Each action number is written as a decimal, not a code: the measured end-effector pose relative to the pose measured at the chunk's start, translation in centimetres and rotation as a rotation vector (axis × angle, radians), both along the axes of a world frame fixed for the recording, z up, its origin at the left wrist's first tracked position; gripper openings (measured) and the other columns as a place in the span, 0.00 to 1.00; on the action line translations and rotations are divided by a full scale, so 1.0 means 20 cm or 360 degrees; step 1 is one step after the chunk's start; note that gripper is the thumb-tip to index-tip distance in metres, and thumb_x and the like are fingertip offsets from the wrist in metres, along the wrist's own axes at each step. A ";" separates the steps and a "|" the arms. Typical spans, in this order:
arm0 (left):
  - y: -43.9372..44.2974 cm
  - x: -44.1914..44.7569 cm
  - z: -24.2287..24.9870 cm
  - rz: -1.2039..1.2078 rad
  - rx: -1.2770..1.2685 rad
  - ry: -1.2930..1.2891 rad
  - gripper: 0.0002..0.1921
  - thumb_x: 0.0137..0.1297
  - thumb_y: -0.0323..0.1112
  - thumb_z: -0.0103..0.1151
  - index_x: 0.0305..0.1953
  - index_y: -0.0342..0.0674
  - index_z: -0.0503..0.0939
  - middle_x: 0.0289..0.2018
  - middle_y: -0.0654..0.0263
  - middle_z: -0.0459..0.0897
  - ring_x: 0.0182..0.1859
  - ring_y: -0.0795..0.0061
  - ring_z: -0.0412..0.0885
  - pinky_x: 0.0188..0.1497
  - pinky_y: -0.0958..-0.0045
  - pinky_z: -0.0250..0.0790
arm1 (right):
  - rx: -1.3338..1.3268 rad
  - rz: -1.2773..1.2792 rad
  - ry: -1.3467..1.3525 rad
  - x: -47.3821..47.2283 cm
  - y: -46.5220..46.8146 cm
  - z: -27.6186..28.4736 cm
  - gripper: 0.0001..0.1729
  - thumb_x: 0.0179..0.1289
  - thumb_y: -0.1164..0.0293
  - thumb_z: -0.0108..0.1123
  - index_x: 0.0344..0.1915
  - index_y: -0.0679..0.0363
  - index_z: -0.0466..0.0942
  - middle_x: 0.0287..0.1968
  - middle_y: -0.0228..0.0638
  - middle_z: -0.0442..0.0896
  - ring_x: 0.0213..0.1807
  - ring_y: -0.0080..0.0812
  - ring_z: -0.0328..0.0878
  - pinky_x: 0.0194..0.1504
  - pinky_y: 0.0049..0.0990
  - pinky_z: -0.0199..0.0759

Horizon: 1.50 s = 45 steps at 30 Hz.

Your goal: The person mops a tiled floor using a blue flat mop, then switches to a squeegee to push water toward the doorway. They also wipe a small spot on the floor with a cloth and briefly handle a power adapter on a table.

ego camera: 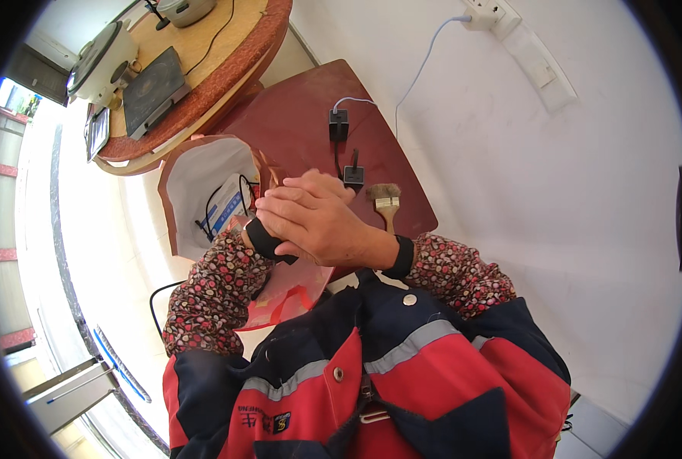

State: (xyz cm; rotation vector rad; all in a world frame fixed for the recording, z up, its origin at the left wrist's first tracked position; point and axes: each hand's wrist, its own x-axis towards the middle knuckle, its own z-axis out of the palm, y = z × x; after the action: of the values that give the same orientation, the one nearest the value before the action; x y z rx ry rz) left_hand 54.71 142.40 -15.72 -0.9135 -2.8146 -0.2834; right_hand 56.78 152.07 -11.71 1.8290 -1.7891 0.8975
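Before my chest my right hand (318,224) lies across the back of my left hand (322,182), its fingers pointing left. My left hand is mostly covered; only some fingers show beyond the right one. No object shows in either hand, but the palms are hidden. Both wrists wear black bands over flowered sleeves. Just beyond the hands, on a dark red tabletop (295,109), lie a black plug adapter (353,177) and a flat paintbrush (387,212) with a wooden handle. A second black adapter (338,125) with a pale cable sits farther back.
At left of the hands stands an open bag (174,195) holding cables and a blue-white packet. A round wooden table (226,57) at upper left bears an induction cooktop (156,92) and a white cooker (103,60). A wall with a power strip (539,72) bounds the right.
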 end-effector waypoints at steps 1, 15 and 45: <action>0.00 0.03 -0.02 -0.0048 0.0086 -0.0076 0.06 0.54 0.33 0.52 0.32 0.42 0.78 0.29 0.62 0.80 0.34 0.64 0.79 0.40 0.62 0.68 | 0.0008 0.0027 0.0053 0.03 0.01 0.00 0.26 0.53 0.63 0.57 0.50 0.65 0.73 0.53 0.41 0.74 0.56 0.40 0.70 0.59 0.42 0.61; -0.05 0.21 0.05 -0.0670 0.0522 -0.1068 0.13 0.61 0.31 0.52 0.46 0.34 0.76 0.39 0.59 0.82 0.41 0.65 0.80 0.44 0.70 0.70 | 0.0500 -0.0214 0.0226 0.30 0.54 -0.13 0.15 0.46 0.77 0.56 0.38 0.66 0.78 0.50 0.37 0.78 0.57 0.38 0.72 0.58 0.38 0.68; -0.18 0.75 -0.18 0.0258 0.0888 -0.0611 0.06 0.47 0.34 0.58 0.22 0.38 0.77 0.19 0.57 0.78 0.25 0.58 0.79 0.24 0.61 0.66 | -0.0048 -0.0020 -0.0516 0.66 -0.09 -0.12 0.15 0.38 0.77 0.70 0.33 0.59 0.82 0.32 0.31 0.73 0.34 0.32 0.74 0.35 0.29 0.68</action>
State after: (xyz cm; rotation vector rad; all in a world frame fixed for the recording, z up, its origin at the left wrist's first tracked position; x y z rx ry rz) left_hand 69.66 138.80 -19.24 -0.5424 -2.8431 -1.2564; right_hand 70.03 150.26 -14.09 1.7279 -1.9587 1.2691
